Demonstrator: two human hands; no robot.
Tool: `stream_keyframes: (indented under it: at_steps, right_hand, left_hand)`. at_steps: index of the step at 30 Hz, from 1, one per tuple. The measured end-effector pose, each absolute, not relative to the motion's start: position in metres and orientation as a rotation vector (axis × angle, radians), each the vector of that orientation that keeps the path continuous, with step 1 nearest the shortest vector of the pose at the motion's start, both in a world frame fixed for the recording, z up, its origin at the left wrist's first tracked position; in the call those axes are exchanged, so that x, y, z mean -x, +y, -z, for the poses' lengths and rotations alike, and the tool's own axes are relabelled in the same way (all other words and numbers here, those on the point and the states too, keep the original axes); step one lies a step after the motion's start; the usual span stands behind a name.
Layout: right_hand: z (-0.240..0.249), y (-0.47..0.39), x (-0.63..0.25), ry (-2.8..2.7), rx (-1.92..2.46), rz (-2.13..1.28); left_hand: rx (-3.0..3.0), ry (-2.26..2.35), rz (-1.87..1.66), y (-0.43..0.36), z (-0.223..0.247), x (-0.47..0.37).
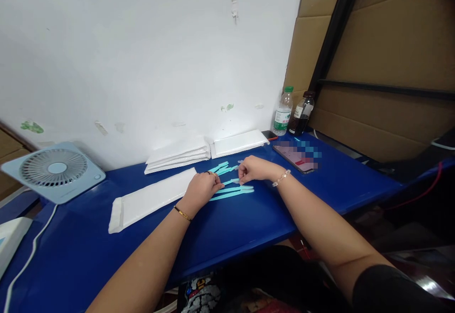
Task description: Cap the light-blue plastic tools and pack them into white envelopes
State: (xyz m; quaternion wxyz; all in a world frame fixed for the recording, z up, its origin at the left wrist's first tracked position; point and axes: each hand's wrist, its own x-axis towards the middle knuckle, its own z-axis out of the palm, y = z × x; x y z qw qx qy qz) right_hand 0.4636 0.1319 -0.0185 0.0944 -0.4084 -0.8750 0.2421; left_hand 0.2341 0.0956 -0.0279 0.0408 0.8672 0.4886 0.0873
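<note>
Strip (230,182) is spanning btwn L hand (203,188) and R hand (254,168), both pinching it, prob. holding it straight, while other strips (232,193) are lying nearby on surface (241,225), prob. for easy reach.

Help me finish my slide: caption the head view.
Left hand and right hand handling a turquoise strip over a blue table, near white packages.

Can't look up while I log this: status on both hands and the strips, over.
Left hand and right hand pinching one teal strip. Other strips close beside. White packet next to left hand.
</note>
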Motion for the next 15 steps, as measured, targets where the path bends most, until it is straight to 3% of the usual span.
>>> stream_keyframes:
  at_steps: [15]
  right_hand:
    - [0.018, 0.134, -0.475, -2.557, 1.341, -0.746]
  left_hand:
    - [-2.485, 1.562, -0.316, 0.091, 0.028, -0.232]
